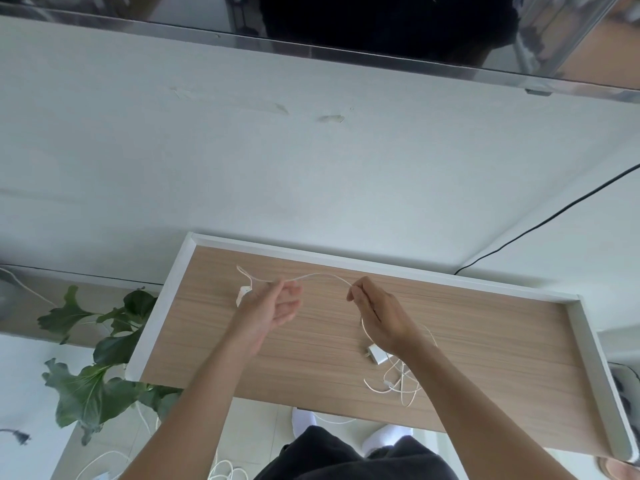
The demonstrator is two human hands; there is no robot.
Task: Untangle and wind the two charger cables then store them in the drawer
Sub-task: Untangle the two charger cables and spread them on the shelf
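A thin white charger cable point(317, 276) is stretched in the air between my two hands above a wooden shelf top point(485, 327). My left hand point(273, 303) pinches it near one end, where a small white plug point(242, 295) hangs just left of the fingers. My right hand point(379, 315) pinches the same cable further along. Below my right wrist a white power adapter point(375, 353) lies on the wood beside a loose tangle of white cable point(398, 382). No drawer is in view.
The shelf top has a raised white rim point(346, 258) at the back and both sides. A leafy green plant point(100, 358) stands to the left. More white cable point(225, 471) lies on the tiled floor. A black cord point(540, 225) runs down the white wall.
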